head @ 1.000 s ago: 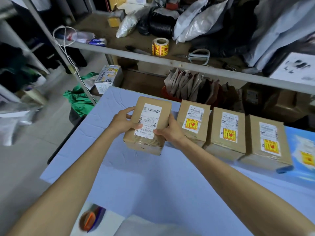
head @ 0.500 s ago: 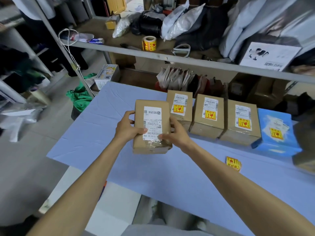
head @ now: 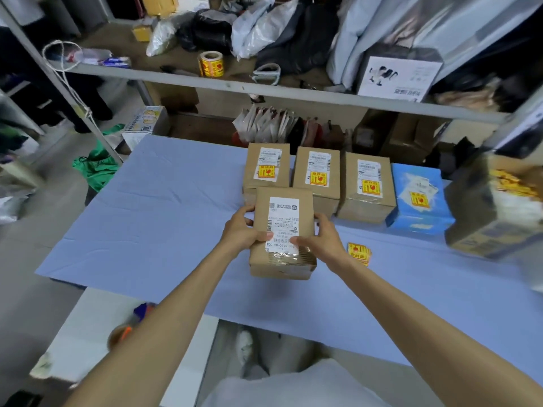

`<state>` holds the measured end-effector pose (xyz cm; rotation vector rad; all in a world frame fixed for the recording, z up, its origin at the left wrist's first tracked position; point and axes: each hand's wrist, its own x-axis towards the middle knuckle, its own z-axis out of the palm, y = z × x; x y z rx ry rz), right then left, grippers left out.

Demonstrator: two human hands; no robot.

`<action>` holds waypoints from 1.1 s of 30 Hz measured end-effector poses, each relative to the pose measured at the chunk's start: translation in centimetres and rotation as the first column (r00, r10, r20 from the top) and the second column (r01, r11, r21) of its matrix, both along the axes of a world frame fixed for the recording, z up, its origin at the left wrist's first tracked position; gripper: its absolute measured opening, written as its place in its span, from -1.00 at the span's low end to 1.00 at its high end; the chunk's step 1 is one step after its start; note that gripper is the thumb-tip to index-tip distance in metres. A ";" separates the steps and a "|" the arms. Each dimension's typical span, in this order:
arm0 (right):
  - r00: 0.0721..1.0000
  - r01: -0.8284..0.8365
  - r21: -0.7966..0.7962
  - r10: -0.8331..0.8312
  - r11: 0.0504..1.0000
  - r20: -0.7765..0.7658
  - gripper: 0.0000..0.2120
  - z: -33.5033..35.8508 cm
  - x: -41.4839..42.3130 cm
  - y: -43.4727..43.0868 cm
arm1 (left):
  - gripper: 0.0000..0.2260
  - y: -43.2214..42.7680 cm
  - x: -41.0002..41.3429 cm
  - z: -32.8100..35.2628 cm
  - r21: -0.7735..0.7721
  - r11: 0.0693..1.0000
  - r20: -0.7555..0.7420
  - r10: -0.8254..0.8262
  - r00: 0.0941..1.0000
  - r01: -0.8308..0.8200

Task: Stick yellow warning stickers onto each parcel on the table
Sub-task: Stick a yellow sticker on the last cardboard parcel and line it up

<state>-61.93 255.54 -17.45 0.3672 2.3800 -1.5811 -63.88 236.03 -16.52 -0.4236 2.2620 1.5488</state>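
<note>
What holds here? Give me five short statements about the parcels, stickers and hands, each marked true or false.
1. The left hand and right hand both grip a brown parcel not yet stickered. True.
2. The middle parcel in the back row is bare. False: it bears a yellow sticker.
3. The blue parcel is stickered too. True.
4. The sticker roll lies on the table. False: it stands on the shelf.
5. A few loose stickers lie on the table right of the right hand. True.
</note>
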 end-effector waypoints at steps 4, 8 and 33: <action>0.994 0.107 -0.013 -0.106 0.994 0.041 -0.34 -1.1 1.1 3.4 | -0.32 3.7 -0.1 -1.0 0.010 0.998 0.026 -0.061 0.998 0.061; 0.984 0.170 -0.007 -0.170 0.985 0.058 -0.32 -1.8 1.7 6.1 | -0.31 6.7 -0.2 -2.2 0.010 0.993 0.036 -0.114 0.993 0.113; 0.993 0.056 -0.096 -0.045 0.994 0.106 -0.58 -7.4 -0.1 14.3 | -0.43 11.7 -1.4 -6.4 -0.210 0.972 0.093 -0.083 0.992 0.101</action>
